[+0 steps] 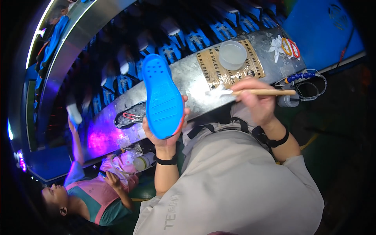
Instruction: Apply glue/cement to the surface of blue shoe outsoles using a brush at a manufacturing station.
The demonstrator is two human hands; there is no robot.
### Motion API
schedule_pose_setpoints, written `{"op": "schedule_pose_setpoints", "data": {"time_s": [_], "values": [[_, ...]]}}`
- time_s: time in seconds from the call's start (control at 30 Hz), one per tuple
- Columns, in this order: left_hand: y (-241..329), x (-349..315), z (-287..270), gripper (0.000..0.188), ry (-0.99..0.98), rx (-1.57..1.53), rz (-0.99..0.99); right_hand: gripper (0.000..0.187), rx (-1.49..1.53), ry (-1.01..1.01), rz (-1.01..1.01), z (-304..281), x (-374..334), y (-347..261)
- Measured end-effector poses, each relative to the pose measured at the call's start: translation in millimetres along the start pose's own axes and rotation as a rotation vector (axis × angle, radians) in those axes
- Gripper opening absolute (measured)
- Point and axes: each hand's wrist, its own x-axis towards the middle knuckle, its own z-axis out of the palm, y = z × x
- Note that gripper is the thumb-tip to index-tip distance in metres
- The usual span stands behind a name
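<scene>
Blue foot-shaped sole of rubber-like material (161, 96): it is held in the air before your body, grooved face toward you, the end with small holes pointing away. A red strip shows on its lower right edge.
Your left hand (164, 144): it grips the sole from beneath, with thumb at the left edge and fingers around the right edge.
Your right hand (258, 103): it is closed around a slim brush with pale wooden handle and white bristles (270, 92). The bristles point left, to the side of the sole, and are apart from it.
Long grey metal ledge (188, 76): beyond your hands, it carries a brown printed sheet (209, 66); on this sheet stands a round translucent plastic tub (233, 55). Farther right lie looped handles, one yellow and one red (294, 47), beside thin white pieces (276, 49).
Row behind: blue and white shoe-like pieces (197, 40), partly blurred in the dark.
Person at your left: a co-worker in pink apron and teal sleeves (94, 197) raises one arm toward this row.
</scene>
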Motion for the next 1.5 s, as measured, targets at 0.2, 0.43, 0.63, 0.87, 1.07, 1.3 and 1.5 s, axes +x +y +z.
{"op": "schedule_pose_setpoints", "data": {"time_s": [0.2,0.43,0.63,0.87,1.07,1.3,1.5], "values": [[10.9,2.9,-8.9,0.094,-0.146,-0.453,-0.030,0.024,-0.073,0.443,-0.073,-60.4,19.3,61.5],[20.3,-8.1,10.1,0.101,0.046,-0.158,-0.017,0.029,-0.195,0.669,0.020,-142.3,17.4,174.1],[74.1,22.2,94.6,0.106,-0.196,0.328,-0.162,0.028,-0.242,0.628,0.107,-141.1,1.9,180.0],[233.3,186.9,222.0,0.079,-0.201,0.300,0.343,0.027,-0.221,0.570,0.122,-139.7,10.4,176.9],[318.5,171.7,189.9,0.079,0.332,1.194,0.651,0.025,-0.268,0.581,0.059,-138.0,10.9,180.2],[371.2,100.4,175.7,0.058,0.972,1.574,0.654,0.023,-0.294,0.554,0.032,-133.6,8.7,172.9],[400.6,91.4,164.0,0.032,0.697,1.603,0.615,0.024,-0.306,0.551,0.004,-134.7,11.2,168.4]]}}
